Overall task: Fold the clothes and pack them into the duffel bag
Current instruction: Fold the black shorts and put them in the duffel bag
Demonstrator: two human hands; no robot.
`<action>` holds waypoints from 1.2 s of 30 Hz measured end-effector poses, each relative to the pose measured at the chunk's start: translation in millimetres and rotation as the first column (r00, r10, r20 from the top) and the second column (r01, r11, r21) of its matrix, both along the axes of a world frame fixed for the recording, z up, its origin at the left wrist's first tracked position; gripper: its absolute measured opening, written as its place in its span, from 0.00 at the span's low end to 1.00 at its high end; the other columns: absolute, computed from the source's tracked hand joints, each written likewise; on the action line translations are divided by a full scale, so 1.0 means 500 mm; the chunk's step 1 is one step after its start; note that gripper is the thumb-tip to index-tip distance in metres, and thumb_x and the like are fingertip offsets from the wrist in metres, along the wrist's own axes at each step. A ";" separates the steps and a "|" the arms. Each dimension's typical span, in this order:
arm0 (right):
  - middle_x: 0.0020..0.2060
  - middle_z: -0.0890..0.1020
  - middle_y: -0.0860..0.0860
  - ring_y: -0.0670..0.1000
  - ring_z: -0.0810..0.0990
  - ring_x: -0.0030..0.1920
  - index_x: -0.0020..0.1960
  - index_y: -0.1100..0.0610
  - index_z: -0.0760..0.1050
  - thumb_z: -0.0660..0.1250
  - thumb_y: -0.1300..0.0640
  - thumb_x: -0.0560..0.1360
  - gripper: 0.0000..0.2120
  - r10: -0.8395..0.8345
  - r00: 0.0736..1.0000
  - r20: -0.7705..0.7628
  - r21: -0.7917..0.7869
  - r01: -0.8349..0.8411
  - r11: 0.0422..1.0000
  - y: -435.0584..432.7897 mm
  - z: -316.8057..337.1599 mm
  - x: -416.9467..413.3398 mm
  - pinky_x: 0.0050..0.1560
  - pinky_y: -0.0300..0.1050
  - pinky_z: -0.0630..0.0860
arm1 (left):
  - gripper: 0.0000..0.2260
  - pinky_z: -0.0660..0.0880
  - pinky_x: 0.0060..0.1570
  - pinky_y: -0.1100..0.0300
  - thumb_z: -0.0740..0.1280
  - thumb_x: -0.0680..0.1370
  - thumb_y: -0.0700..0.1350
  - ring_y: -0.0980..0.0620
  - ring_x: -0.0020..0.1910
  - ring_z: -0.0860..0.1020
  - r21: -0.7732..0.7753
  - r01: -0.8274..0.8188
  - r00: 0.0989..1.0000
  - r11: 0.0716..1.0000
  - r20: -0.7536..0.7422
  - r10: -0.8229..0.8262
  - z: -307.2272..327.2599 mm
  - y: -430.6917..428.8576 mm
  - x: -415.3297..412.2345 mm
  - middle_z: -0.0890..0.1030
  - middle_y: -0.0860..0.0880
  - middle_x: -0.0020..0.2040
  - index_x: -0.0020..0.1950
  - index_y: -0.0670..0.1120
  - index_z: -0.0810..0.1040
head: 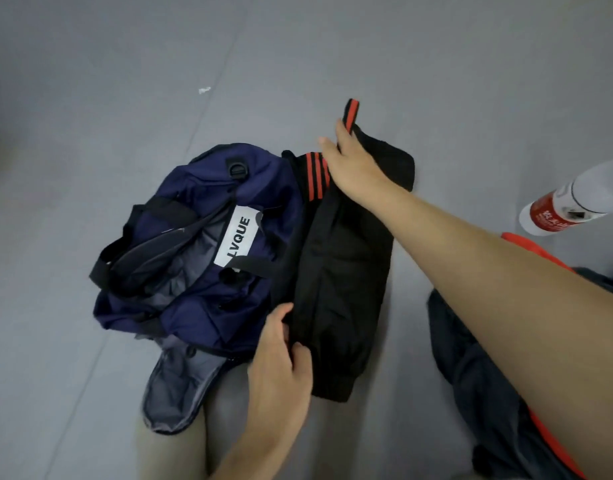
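The bottle [568, 206] at the right edge is cut off and its red label is too blurred to read, while the dark garment [488, 393] at lower right lies partly hidden under the forearm [488, 271] and leaves the bottom edge.

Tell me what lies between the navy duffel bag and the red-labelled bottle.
Head view: the folded black garment lies against the duffel bag, with the right hand holding its far end. Beyond it is bare grey floor up to the bottle.
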State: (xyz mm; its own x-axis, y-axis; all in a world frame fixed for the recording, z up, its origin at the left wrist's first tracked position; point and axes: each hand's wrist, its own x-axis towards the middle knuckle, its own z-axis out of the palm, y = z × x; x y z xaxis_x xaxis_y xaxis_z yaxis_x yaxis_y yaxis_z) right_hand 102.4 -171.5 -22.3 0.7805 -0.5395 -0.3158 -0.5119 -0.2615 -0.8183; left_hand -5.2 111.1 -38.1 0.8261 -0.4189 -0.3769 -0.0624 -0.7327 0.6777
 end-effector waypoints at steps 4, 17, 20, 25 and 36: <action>0.82 0.48 0.49 0.51 0.54 0.80 0.82 0.43 0.47 0.51 0.44 0.85 0.27 0.257 0.966 0.017 -0.008 -0.257 0.966 0.066 -0.004 -0.005 0.73 0.40 0.51 | 0.29 0.74 0.57 0.57 0.63 0.80 0.37 0.54 0.63 0.73 0.112 0.061 0.963 0.992 0.253 -0.088 -0.019 0.047 0.065 0.70 0.54 0.65 0.78 0.54 0.60; 0.77 0.66 0.54 0.55 0.65 0.76 0.79 0.51 0.61 0.54 0.34 0.77 0.35 0.591 0.677 -0.439 -0.405 -0.736 0.543 0.302 -0.259 -0.487 0.70 0.54 0.72 | 0.42 0.60 0.73 0.48 0.75 0.74 0.47 0.42 0.76 0.66 0.562 0.629 0.516 0.537 0.215 -0.829 -0.210 0.026 0.094 0.63 0.41 0.79 0.81 0.47 0.54; 0.79 0.61 0.54 0.56 0.59 0.78 0.81 0.49 0.56 0.58 0.33 0.75 0.39 0.559 0.655 -0.509 -0.417 -0.755 0.506 0.281 -0.275 -0.493 0.75 0.59 0.55 | 0.39 0.55 0.76 0.47 0.68 0.80 0.48 0.42 0.79 0.59 0.535 0.642 0.507 0.549 0.240 -0.828 -0.230 0.022 0.087 0.55 0.41 0.81 0.82 0.50 0.46; 0.78 0.64 0.55 0.57 0.63 0.77 0.79 0.51 0.61 0.56 0.41 0.73 0.36 0.457 0.737 -0.499 -0.464 -0.672 0.577 0.212 -0.276 -0.528 0.72 0.61 0.58 | 0.29 0.53 0.77 0.47 0.52 0.82 0.53 0.43 0.80 0.55 0.492 0.666 0.540 0.561 0.201 -0.817 -0.234 -0.060 0.059 0.55 0.42 0.81 0.82 0.52 0.49; 0.79 0.60 0.58 0.58 0.55 0.80 0.79 0.59 0.55 0.64 0.51 0.75 0.37 0.267 0.877 -0.400 -0.615 -0.473 0.631 0.194 -0.288 -0.580 0.74 0.60 0.58 | 0.27 0.41 0.79 0.48 0.45 0.84 0.57 0.47 0.81 0.39 0.451 0.697 0.503 0.557 0.246 -0.828 -0.254 -0.150 0.022 0.42 0.45 0.82 0.82 0.54 0.42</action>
